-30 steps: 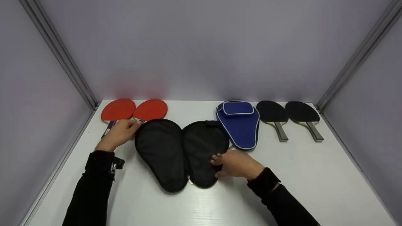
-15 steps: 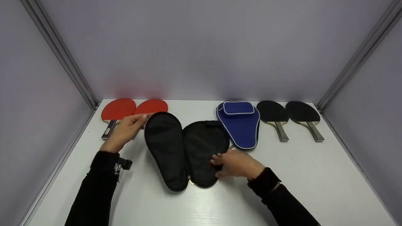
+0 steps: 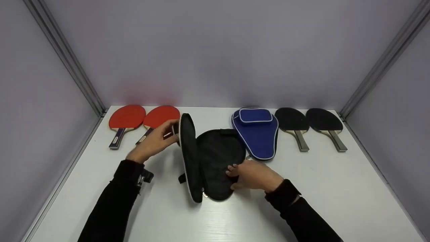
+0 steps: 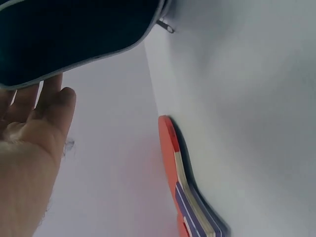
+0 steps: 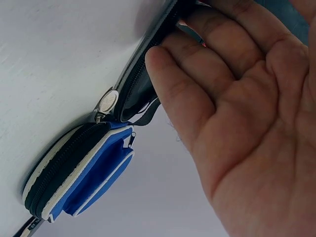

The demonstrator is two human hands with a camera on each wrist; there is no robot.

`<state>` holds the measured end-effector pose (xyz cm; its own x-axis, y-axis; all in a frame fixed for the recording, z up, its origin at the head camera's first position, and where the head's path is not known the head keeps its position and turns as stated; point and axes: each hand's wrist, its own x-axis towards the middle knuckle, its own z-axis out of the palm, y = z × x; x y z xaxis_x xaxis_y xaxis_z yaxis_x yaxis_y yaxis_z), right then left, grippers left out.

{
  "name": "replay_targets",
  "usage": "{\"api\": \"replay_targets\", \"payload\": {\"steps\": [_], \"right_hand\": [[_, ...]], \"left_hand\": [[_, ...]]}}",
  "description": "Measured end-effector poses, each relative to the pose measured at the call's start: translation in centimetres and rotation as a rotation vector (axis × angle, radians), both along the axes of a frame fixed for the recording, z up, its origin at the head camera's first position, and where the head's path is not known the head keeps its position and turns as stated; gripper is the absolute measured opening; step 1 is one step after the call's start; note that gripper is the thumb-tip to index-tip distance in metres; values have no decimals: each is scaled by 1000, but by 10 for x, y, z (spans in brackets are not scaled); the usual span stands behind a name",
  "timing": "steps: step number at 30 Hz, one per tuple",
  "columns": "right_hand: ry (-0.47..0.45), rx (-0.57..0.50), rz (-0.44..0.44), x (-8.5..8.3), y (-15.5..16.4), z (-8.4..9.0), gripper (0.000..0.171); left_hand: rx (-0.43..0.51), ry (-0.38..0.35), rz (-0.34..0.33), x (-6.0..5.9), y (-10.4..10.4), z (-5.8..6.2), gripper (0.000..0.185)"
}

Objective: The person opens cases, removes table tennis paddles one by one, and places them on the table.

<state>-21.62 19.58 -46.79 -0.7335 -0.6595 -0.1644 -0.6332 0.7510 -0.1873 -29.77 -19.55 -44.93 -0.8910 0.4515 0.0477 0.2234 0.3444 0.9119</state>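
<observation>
A black-lined paddle case (image 3: 218, 164) lies unzipped in the middle of the table, its left half (image 3: 190, 164) raised nearly upright on the hinge side. My left hand (image 3: 156, 141) holds that raised half from its outer face, near the top; in the left wrist view the fingertips are hidden behind the piped edge. My right hand (image 3: 253, 174) holds the right half at its lower right rim, with curled fingers reaching over the zipper edge. In the right wrist view, that hand's fingers (image 5: 177, 89) overlap the case's zippered edge. A metal zipper pull (image 3: 205, 194) shows at the case's bottom.
A closed blue paddle case (image 3: 257, 134) with white piping lies against the open case's right side. Two red paddles (image 3: 127, 116) lie at the back left, two black paddles (image 3: 291, 119) at the back right. Grey walls (image 3: 215, 53) enclose the white table (image 3: 329, 188).
The case's left half has swung up from lying flat to nearly upright. My left hand has moved rightward with it. My right hand stays in place.
</observation>
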Motion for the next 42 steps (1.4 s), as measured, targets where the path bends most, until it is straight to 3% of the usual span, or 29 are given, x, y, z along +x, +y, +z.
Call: {"api": "replay_targets", "payload": {"steps": [4,9,16,21,26,29,37,42], "right_hand": [[1,-5,11,-1,1,0,53],[7,-22,48,-3,3,-1,50],[42,-99,110,-10,7,-3,40],[93,-109,161,-14,9,-2,32],[130,-152,185,-16,13,1,26],[137,-150,168,-17,16,4,24],[131,-146,159,-18,19,6,27],[122,-137,124,-19,22,6,29]], "left_hand": [[-65,18,-11,-2,13,-5,85],[-129,116,-12,-5,38,-10,102],[-334,316,39,-2,67,-10,109],[-423,394,60,-1,74,-5,114],[-539,465,50,-3,76,-5,107],[-597,467,23,-2,77,-8,100],[-596,507,-15,0,77,-14,80],[-649,522,-31,6,79,-7,70]]}}
